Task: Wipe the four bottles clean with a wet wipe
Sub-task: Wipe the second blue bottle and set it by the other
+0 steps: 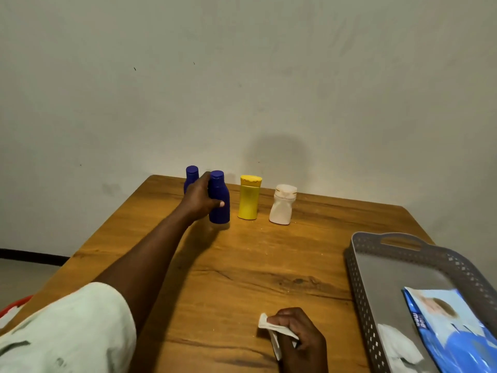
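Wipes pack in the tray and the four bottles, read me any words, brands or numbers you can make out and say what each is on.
Wipes pack: white lettering on its blue edge, upside down and too blurred to read.
Two blue bottles, yellow bottle, white bottle: no text visible.
Grey tray: none.

Dim warm indoor light, soft round shadow on wall (277,154) behind bottles, arm shadow across table (242,265), wide-angle bending at edges, slight overall softness
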Demonstrator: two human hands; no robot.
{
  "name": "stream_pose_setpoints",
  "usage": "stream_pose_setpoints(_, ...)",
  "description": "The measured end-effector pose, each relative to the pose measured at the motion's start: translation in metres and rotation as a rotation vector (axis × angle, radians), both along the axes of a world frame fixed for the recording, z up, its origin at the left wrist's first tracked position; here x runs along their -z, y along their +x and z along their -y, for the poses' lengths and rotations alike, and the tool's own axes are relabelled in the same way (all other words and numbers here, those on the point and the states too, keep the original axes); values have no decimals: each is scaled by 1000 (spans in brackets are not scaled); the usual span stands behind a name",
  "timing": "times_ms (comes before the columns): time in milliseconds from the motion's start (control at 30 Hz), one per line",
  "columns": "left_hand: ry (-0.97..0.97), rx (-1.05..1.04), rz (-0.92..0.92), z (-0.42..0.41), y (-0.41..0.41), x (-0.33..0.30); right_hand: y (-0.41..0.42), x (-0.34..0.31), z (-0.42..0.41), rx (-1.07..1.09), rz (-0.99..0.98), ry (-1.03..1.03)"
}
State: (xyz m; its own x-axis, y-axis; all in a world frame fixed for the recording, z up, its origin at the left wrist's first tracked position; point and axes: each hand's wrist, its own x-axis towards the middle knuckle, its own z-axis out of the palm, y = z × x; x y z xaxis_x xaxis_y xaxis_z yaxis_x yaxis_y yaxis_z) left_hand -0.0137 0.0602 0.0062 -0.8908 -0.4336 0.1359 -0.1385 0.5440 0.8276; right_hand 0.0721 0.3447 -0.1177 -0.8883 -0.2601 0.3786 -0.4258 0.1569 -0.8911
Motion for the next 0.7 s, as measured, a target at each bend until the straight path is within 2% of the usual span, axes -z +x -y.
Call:
stream_pose_setpoints(367, -21, -37, 59, 9, -48, 15, 0, -8, 0, -11, 88, -68)
stream_pose_setpoints(700, -25, -12, 94, 13, -51, 21, 0, 3, -1, 4, 10, -22)
